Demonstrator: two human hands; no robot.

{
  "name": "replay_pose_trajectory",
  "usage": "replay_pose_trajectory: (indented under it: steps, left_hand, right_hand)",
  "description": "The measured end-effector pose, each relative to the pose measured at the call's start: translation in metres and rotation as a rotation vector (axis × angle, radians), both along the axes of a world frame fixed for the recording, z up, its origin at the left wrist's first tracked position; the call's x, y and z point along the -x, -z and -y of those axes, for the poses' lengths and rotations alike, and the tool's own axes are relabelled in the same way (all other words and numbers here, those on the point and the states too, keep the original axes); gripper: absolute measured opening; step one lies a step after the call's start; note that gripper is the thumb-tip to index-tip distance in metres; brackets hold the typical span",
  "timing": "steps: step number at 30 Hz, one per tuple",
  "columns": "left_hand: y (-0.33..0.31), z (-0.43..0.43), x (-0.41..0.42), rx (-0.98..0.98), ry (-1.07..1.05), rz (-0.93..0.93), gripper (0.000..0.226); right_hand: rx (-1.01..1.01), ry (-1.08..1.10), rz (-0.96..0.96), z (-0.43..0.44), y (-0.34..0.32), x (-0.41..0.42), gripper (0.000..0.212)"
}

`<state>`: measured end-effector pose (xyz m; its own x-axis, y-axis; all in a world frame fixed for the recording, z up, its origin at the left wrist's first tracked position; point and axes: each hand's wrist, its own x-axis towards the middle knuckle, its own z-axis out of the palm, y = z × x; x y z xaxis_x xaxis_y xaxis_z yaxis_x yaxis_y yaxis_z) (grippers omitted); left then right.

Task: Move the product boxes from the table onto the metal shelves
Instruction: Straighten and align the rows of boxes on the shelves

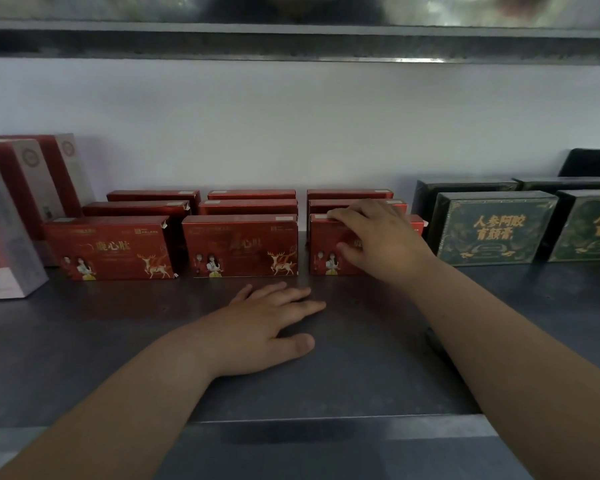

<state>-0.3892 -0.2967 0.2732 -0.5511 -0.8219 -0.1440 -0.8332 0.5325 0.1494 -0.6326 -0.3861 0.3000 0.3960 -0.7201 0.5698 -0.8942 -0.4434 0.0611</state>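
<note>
The metal shelf (361, 375) is a dark grey, flat surface with a lighter front edge. Nine red boxes stand upright on it in three columns of three, one behind another: the left front red box (111, 249), the middle front red box (239, 245) and the right front red box (326, 251) face forward. To the right stand the dark green boxes (492, 228), two in front and two behind, with a black object (587, 162) behind them against the wall. At the far left stand tall red-and-white boxes (32, 181) and a pale translucent box (4, 244). The left hand (260, 327) lies flat, palm down, on the bare shelf surface in front of the middle column.
</note>
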Motion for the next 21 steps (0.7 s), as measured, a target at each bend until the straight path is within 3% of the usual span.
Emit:
replay_pose_trajectory:
  steps: [5,14,18,21]
  left_hand:
    - [0.002,0.001,-0.002,0.119,-0.023,-0.011,0.063]
    - [0.002,0.0,-0.003,0.073,-0.053,-0.061,0.061]
    - [-0.002,-0.006,-0.001,0.11,-0.058,-0.073,0.064]
    - [-0.002,-0.011,0.0,0.107,-0.065,-0.071,0.067]
  right_hand:
    - [-0.004,-0.004,-0.009,-0.001,-0.002,0.0,0.058]
    - [-0.034,-0.038,-0.004,-0.004,-0.006,0.005,0.062]
    - [0.152,-0.166,0.134,-0.029,-0.012,0.003,0.047]
    - [0.02,-0.269,0.066,-0.067,0.003,0.003,0.038]
